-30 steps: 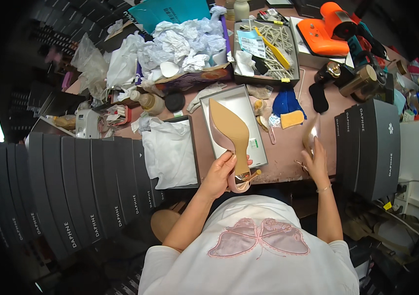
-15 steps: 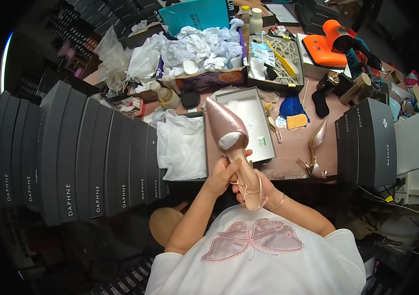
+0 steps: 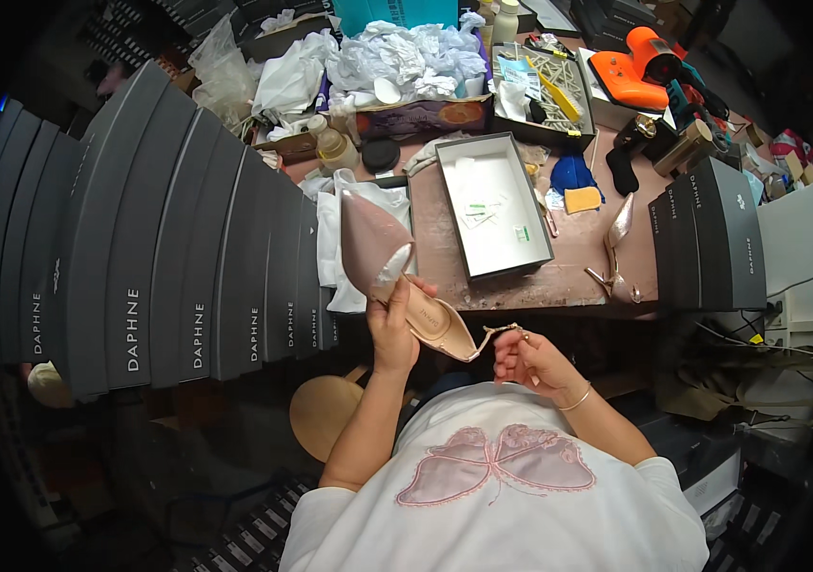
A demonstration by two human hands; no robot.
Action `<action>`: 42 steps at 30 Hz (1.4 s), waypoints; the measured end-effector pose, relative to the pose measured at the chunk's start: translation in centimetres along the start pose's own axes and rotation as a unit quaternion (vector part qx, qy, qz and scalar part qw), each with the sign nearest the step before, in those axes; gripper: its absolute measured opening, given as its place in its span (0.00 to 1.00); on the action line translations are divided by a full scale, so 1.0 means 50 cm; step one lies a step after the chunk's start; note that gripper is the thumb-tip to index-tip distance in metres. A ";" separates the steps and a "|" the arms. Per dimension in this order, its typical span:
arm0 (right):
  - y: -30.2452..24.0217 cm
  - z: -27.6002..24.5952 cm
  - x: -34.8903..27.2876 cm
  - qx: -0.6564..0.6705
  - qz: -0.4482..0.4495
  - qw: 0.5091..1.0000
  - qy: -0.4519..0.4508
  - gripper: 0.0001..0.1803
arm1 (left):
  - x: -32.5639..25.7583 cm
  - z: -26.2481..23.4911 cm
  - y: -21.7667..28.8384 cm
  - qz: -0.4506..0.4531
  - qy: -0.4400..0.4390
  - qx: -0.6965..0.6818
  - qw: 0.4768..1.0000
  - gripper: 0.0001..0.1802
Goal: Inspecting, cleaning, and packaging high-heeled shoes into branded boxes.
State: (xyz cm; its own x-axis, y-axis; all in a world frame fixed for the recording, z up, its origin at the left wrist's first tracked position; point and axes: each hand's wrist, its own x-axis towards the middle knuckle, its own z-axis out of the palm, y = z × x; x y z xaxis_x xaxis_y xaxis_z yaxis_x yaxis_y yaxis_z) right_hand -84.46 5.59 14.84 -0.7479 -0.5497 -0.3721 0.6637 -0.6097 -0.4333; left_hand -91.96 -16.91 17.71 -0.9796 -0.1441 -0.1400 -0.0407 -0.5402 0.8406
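Observation:
A pink pointed-toe shoe [image 3: 368, 238] with white paper stuffed in its toe is gripped at the middle by my left hand [image 3: 394, 329]. Its toe points up and away to the left, and the beige insole faces me. The thin ankle strap [image 3: 497, 336] stretches out to the right from the heel end. My right hand [image 3: 532, 362] pinches the far end of that strap. A second pink shoe [image 3: 619, 250] lies on its side on the table's right part. Beyond my hands stands an open shoe box [image 3: 505, 250], white inside, holding small packets.
Tall rows of dark shoe boxes [image 3: 168, 238] stand at the left, with more dark boxes [image 3: 711, 238] at the right. Behind are a carton of crumpled white paper [image 3: 416, 62], an orange device [image 3: 630, 81], a bottle [image 3: 332, 148] and a yellow sponge [image 3: 582, 199].
The shoe has moved left with my left hand. My right hand has come away from the shoe's heel end to the right, drawing the strap outward. The view has shifted slightly.

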 end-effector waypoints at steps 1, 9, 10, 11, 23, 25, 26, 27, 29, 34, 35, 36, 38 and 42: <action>-0.011 -0.002 -0.001 -0.033 -0.010 0.999 0.026 0.15 | 0.005 -0.004 0.004 -0.002 0.001 -0.008 1.000 0.09; -0.208 -0.035 0.048 -0.605 -0.155 0.781 -0.007 0.13 | 0.030 -0.012 -0.019 -0.204 -0.021 -0.076 0.976 0.10; -0.226 -0.037 0.065 -0.672 -0.272 0.684 -0.078 0.14 | 0.035 -0.008 -0.032 -0.242 -0.016 -0.105 0.964 0.11; -0.243 -0.033 0.077 -0.675 -0.248 0.684 -0.122 0.15 | 0.042 -0.007 -0.051 -0.279 -0.010 -0.135 0.951 0.11; -0.304 -0.051 0.107 -0.555 -0.006 0.795 -0.245 0.15 | 0.099 0.100 -0.129 -0.191 0.058 -0.237 0.951 0.14; -0.301 -0.046 0.120 -0.626 -0.082 0.743 -0.224 0.10 | 0.109 0.117 -0.118 -0.189 0.036 -0.259 0.947 0.14; -0.296 -0.043 0.134 -0.672 -0.116 0.706 -0.191 0.09 | 0.115 0.119 -0.120 -0.201 0.032 -0.256 0.945 0.14; -0.288 -0.044 0.154 -0.716 -0.147 0.665 -0.157 0.08 | 0.117 0.119 -0.124 -0.211 0.029 -0.254 0.943 0.15; -0.286 -0.029 0.183 -0.777 -0.212 0.588 -0.083 0.05 | 0.123 0.101 -0.147 -0.252 0.015 -0.230 0.940 0.16; -0.310 0.023 0.228 -0.723 -0.414 0.552 0.043 0.08 | 0.135 0.075 -0.134 -0.312 -0.001 -0.139 0.940 0.23; -0.309 0.042 0.228 -0.710 -0.445 0.544 0.034 0.10 | 0.136 0.061 -0.127 -0.338 -0.011 -0.155 0.928 0.25; -0.311 0.060 0.230 -0.697 -0.478 0.534 0.026 0.12 | 0.144 0.058 -0.113 -0.362 -0.025 -0.170 0.916 0.28; -0.297 0.081 0.248 -0.720 -0.432 0.541 -0.053 0.17 | 0.151 0.072 -0.086 -0.357 -0.101 -0.190 0.909 0.36; -0.276 0.110 0.274 -0.736 -0.384 0.554 -0.069 0.19 | 0.159 0.045 -0.088 -0.369 -0.063 -0.246 0.894 0.28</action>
State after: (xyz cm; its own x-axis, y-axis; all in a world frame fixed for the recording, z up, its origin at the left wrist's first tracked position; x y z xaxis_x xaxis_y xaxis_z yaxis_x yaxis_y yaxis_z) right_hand -103.77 3.34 20.22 -0.7280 -0.5511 0.4078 -0.6528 0.3753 -0.6580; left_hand -99.99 -13.81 14.05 -0.7374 0.4796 -0.4757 -0.6236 -0.7540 0.2065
